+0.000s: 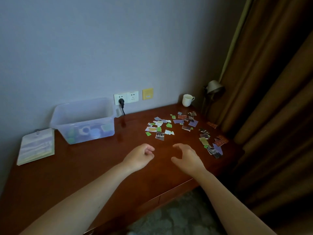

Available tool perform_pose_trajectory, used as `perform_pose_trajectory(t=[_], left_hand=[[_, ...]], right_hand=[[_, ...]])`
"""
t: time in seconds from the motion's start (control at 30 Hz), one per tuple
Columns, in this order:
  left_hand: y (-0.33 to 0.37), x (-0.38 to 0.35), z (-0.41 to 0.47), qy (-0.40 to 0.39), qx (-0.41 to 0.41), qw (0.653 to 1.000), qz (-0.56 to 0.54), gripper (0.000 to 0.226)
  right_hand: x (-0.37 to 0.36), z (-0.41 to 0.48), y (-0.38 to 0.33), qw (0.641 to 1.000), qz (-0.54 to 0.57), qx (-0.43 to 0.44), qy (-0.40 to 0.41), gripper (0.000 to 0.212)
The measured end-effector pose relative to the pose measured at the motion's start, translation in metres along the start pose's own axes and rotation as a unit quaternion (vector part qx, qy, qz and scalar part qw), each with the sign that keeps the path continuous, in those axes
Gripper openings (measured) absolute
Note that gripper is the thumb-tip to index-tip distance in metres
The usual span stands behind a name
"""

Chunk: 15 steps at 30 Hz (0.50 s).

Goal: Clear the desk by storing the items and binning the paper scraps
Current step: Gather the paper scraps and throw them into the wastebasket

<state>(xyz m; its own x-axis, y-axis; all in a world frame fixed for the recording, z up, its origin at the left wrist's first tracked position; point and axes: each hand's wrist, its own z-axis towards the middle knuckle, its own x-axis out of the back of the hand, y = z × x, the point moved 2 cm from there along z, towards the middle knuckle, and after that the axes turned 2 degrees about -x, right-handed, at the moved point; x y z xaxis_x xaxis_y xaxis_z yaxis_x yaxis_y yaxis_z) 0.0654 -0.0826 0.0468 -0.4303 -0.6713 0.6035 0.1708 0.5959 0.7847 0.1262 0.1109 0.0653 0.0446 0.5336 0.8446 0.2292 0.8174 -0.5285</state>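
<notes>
A: Where are the hands?

B: Both reach out over the worktop (pixel 84 167), side by side with a small gap between them. The left hand (pixel 140 156) has its fingers loosely curled toward the palm and grips nothing. The right hand (pixel 188 156) has its fingers spread and bent like a claw, thumb out toward the left hand, and it holds nothing either. Whether either one touches the wood, I cannot tell.

A: And the paper scraps?

B: The paper scraps (pixel 177 121) lie loose on the worktop, beyond both hands and to the right of the right hand. One patch spreads out ahead of the fingertips, its nearest piece close to them. A second strip runs down near the right hand's outer side. They are green, purple, white and dark printed bits.

A: What about storage?

B: A clear plastic box (pixel 67 116) stands beyond the left hand and off to its left, against the wall. Blurred green, white and blue things sit inside; I cannot name them.

A: Anything else?

B: A booklet (pixel 36 146) lies far to the left of the left hand, just beside the box. A white mug (pixel 187 100) stands well beyond the right hand, past the scraps, with a desk lamp (pixel 215 87) just right of it.
</notes>
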Motion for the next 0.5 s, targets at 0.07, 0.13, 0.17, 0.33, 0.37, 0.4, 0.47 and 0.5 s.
perform_pose_trajectory(t=[0.07, 0.13, 0.17, 0.33, 0.37, 0.4, 0.47, 0.5], left_hand=[[0.002, -0.007, 0.026, -0.007, -0.002, 1.000, -0.003, 0.025], [0.003, -0.013, 0.056, -0.012, 0.000, 1.000, -0.006, 0.025], [0.003, -0.014, 0.071, -0.013, 0.001, 1.000, -0.006, 0.026], [-0.004, -0.016, 0.152, -0.003, 0.029, 0.999, -0.023, 0.027], [-0.006, -0.017, 0.167, -0.006, 0.035, 0.999, -0.023, 0.027], [-0.009, -0.019, 0.180, -0.014, 0.043, 0.999, -0.017, 0.028], [-0.017, -0.025, 0.205, -0.029, 0.058, 0.998, -0.010, 0.027], [-0.021, -0.028, 0.215, -0.034, 0.066, 0.997, -0.007, 0.026]], right_hand=[[0.001, 0.024, 0.010, 1.000, -0.002, -0.006, -0.005, 0.053], [0.003, 0.052, 0.018, 1.000, -0.003, -0.011, -0.013, 0.053], [0.005, 0.068, 0.022, 1.000, -0.004, -0.013, -0.017, 0.053], [0.012, 0.150, 0.042, 0.998, -0.024, -0.016, -0.056, 0.053], [0.012, 0.165, 0.046, 0.998, -0.025, -0.017, -0.061, 0.053], [0.012, 0.178, 0.051, 0.997, -0.026, -0.018, -0.064, 0.053], [0.010, 0.201, 0.059, 0.997, -0.028, -0.021, -0.071, 0.053], [0.008, 0.211, 0.063, 0.996, -0.033, -0.020, -0.077, 0.053]])
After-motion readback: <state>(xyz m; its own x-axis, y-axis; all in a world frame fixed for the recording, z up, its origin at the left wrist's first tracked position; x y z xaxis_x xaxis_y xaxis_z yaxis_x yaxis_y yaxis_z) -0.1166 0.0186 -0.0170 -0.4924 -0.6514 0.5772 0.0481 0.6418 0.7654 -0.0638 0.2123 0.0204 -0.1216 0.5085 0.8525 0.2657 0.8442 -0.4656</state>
